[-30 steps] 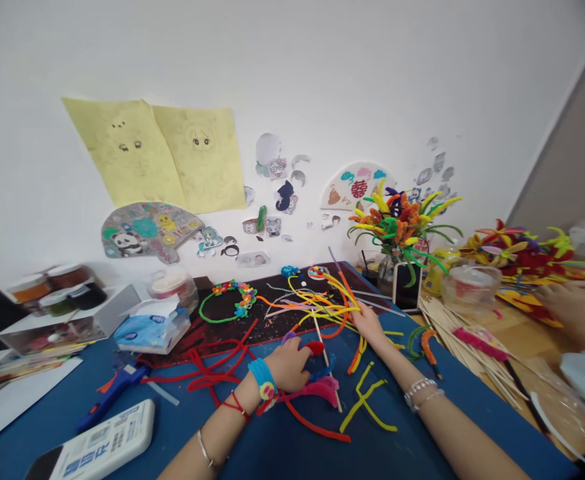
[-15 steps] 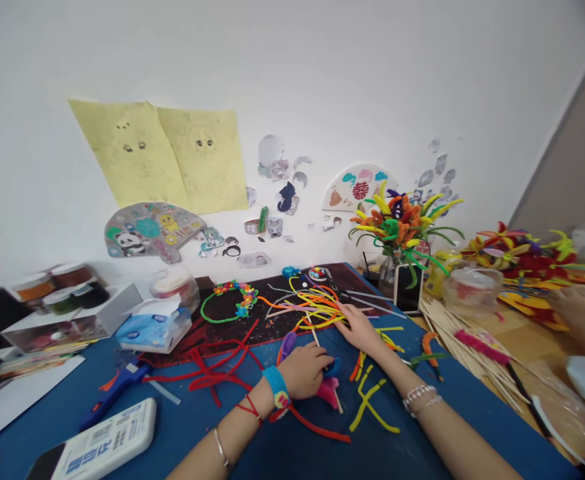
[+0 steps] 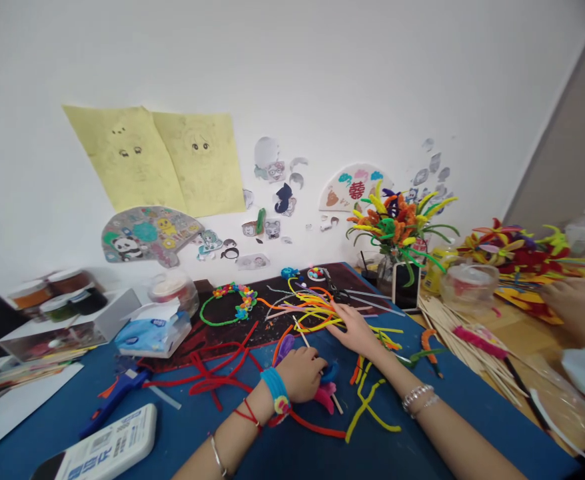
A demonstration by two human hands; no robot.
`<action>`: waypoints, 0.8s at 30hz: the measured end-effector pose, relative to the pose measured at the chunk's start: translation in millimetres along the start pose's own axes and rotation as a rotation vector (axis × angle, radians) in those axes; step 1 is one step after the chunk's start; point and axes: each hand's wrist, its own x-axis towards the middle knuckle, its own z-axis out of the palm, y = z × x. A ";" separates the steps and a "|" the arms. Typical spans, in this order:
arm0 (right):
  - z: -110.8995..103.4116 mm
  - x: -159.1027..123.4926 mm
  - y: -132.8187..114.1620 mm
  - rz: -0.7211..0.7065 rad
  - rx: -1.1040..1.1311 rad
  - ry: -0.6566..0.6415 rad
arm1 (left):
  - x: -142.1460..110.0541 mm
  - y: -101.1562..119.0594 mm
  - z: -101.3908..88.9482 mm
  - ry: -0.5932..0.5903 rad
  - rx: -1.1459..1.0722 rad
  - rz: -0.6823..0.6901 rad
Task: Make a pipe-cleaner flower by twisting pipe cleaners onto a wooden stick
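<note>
My left hand [image 3: 300, 375] is curled around a pipe-cleaner flower, low over the blue table. Its purple petal [image 3: 286, 347] and pink petal [image 3: 325, 398] stick out past my fingers, with some blue beside them. A pale thin stick [image 3: 301, 331] passes under this hand, its middle hidden. Farther forward, my right hand [image 3: 356, 329] reaches with fingers apart onto a loose heap of yellow and orange pipe cleaners [image 3: 312, 316], touching its right side. Red pipe cleaners [image 3: 212, 380] lie tangled left of my left hand, and short yellow pieces [image 3: 372, 407] lie to the right.
On the left are a blue glue gun [image 3: 112, 400], a white bottle [image 3: 107, 443] and a tissue pack [image 3: 152, 330]. A flower-trimmed ring [image 3: 207, 320] lies behind. A vase of pipe-cleaner flowers [image 3: 390, 227], a phone [image 3: 405, 288] and another person's hand [image 3: 572, 303] are right.
My right hand has shifted slightly left over the yellow and orange heap, its fingers more spread. My left hand stays at the flower. The view has shifted a little.
</note>
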 end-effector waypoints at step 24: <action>7.4 1.3 21.0 0.198 0.052 0.143 | 0.6 -1.5 0.2 -0.013 -0.018 0.007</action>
